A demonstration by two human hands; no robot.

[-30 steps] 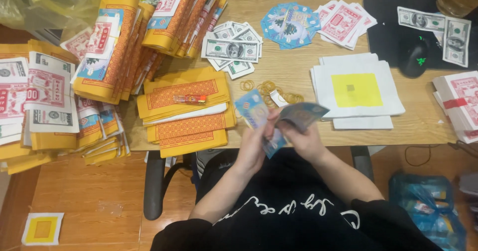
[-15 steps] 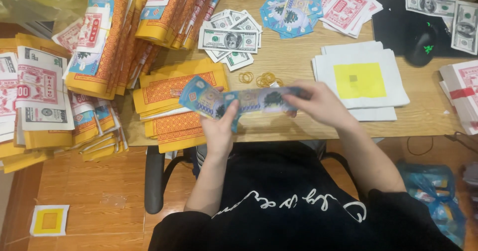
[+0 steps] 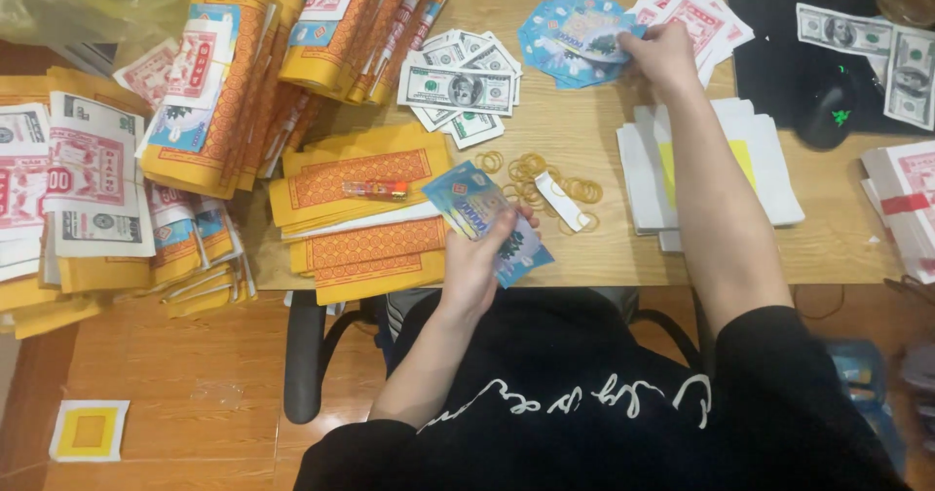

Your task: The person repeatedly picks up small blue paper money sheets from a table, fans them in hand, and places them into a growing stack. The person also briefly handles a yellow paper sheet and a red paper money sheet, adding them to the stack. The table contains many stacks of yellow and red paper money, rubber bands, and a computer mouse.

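Wooden desk (image 3: 604, 140) above a wood floor (image 3: 195, 403), seen from overhead. At far left, tall yellow bundles (image 3: 234, 72) of printed paper lean toward the middle; orange-patterned yellow sheets (image 3: 360, 228) lie near them with a small red lighter (image 3: 375, 190) on top. At far right, a black mat (image 3: 779, 53) carries a dark mouse (image 3: 826, 111) and grey banknotes (image 3: 867, 48). White sheets (image 3: 779, 189) with a yellow square lie under the right forearm. More grey notes (image 3: 458, 87) fan at far centre; rubber bands (image 3: 545, 179) scatter just beside the near hand. The left hand (image 3: 482, 262) grasps a blue note stack (image 3: 487, 223) at the near desk edge. The right hand (image 3: 662, 57) pinches the edge of the fanned blue notes (image 3: 570, 38) at the far side.
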